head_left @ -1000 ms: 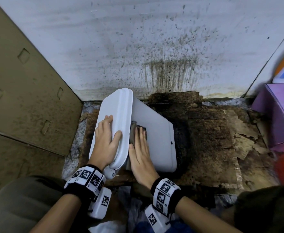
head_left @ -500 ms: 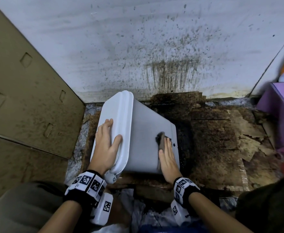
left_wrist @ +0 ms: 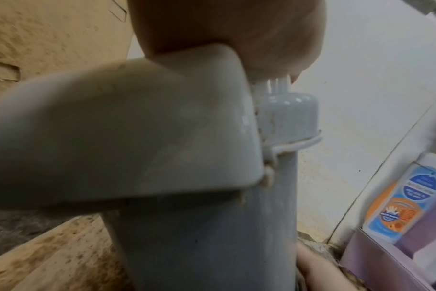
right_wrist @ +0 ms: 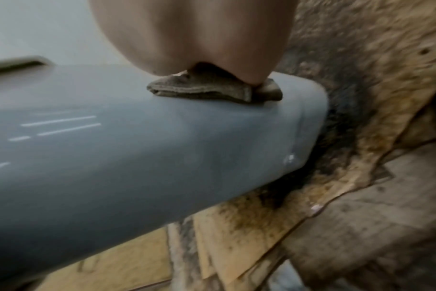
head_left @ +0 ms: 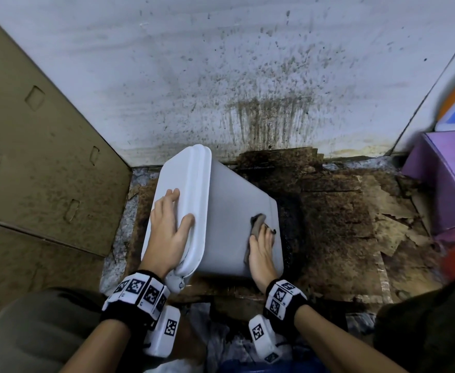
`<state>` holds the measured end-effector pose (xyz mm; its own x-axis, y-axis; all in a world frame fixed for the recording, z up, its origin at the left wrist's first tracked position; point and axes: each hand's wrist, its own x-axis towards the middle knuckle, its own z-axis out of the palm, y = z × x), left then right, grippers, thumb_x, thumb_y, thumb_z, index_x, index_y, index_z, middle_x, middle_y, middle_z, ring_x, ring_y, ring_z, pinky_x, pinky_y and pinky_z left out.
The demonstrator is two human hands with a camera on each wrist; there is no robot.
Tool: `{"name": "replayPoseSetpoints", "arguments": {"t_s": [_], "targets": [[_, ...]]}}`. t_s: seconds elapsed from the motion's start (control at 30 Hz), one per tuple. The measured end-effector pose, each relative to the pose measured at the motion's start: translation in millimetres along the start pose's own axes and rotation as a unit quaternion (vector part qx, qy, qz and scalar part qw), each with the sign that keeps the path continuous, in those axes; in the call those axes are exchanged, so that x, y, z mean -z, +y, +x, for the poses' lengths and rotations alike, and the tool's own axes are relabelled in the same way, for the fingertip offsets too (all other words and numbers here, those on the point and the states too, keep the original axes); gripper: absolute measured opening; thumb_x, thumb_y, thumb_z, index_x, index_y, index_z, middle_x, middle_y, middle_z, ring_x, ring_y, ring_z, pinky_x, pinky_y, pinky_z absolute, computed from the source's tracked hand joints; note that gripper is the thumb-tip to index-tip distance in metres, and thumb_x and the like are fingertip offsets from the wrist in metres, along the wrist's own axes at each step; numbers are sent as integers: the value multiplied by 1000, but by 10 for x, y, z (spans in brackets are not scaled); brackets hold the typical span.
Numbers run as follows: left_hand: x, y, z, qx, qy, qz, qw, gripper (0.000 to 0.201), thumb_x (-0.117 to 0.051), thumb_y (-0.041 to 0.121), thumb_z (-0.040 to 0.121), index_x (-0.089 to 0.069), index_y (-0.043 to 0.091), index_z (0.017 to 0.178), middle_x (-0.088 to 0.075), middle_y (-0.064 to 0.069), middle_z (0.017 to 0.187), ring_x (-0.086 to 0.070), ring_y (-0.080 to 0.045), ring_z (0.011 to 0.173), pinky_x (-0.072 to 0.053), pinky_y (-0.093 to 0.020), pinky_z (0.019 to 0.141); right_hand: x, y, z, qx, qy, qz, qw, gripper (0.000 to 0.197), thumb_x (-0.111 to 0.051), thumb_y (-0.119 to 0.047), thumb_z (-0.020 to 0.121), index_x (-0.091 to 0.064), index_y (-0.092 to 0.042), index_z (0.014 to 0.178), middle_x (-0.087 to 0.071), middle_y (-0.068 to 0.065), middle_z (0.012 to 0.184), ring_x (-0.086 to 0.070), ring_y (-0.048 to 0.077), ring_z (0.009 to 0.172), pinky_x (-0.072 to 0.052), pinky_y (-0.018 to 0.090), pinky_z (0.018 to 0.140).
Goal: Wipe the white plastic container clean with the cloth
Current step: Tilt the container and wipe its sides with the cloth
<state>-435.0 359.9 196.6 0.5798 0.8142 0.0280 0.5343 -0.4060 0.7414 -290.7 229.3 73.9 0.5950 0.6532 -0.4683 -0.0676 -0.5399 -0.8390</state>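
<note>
Compared with a second ago, the right hand [head_left: 261, 246] is found much farther toward the right of the head view: the cloth [head_left: 257, 224] has been carried from beside the lid across the broad upper face of the white plastic container [head_left: 231, 211] and is now pressed near the container's far-right edge, close to its base. Over the same interval the container has been swung slightly, its lid end now sitting higher in the frame and nearer the stained wall [head_left: 221, 63]. This is judged to mean that one full pass over the upper face is almost finished, while the other faces and the lid have probably not yet been covered. The cloth is held flat under straight fingers rather than gripped; in the right wrist view it is seen folded and trapped between palm and plastic. The left hand [head_left: 168, 224] is laid open on the lid [head_left: 186, 189], fingers straight and thumb hooked over the lid's rim, so the container is steadied. The container lies on its side on the dirty cardboard floor [head_left: 342, 224], centre of the frame, its long axis running from upper left to lower right, lid end toward the left and base toward the right.
</note>
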Motion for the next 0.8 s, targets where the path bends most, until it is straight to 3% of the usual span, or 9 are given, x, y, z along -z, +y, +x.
{"name": "replayPoseSetpoints", "arguments": {"t_s": [0.1,0.2,0.3,0.43,0.5,0.6,0.8], "targets": [[-7,29,16,5,3,4,1000,70,-40,50,88,-35,16,149,-33,-3,150,-21,-21,149,-16,-29,116,-141,-302,-158,82,-9,29,996,57,-25,-25,110,7,-21,157,15,-6,166,18,2,148,13,25,121],[-3,20,3,9,2,3,1000,63,-42,40,93,-33,17,151,-32,-1,151,-20,-20,149,-16,-29,115,-305,-542,-374,174,-28,33,984,50,-24,-26,110,6,-36,150,16,-19,160,19,-2,149,10,24,123],[8,-41,-5,9,2,6,1000,63,-42,42,94,-32,17,151,-31,-2,151,-20,-19,149,-17,-31,117,-399,-682,-567,240,-62,-3,969,48,-18,-28,111,12,-43,146,24,-28,152,26,-7,145,14,17,119],[48,-157,12,14,2,4,1000,72,-37,53,90,-32,17,152,-31,-2,153,-21,-19,150,-19,-35,121,-408,-554,-453,292,-79,-84,949,52,-14,-39,108,16,-35,150,25,-12,162,25,0,149,11,24,122],[64,-156,5,18,-1,-2,1000,67,-39,49,93,-31,17,152,-30,-1,153,-21,-18,150,-19,-36,121,-380,-468,-364,298,-80,-99,946,59,-13,-46,105,13,-30,155,20,-8,166,21,2,151,7,29,124],[79,-129,-26,17,2,-3,1000,57,-45,36,99,-32,17,152,-30,0,153,-20,-17,150,-19,-35,121,-321,-372,-288,293,-73,-100,948,58,-21,-36,109,7,-26,159,15,-11,167,16,-1,151,5,28,124],[93,-120,-30,20,5,-11,1000,62,-44,38,93,-34,17,150,-29,10,145,-20,-14,149,-16,-28,118,-94,41,-82,222,-50,-104,968,55,-22,-32,110,8,-31,156,17,-15,165,15,-5,150,8,20,123]]}}
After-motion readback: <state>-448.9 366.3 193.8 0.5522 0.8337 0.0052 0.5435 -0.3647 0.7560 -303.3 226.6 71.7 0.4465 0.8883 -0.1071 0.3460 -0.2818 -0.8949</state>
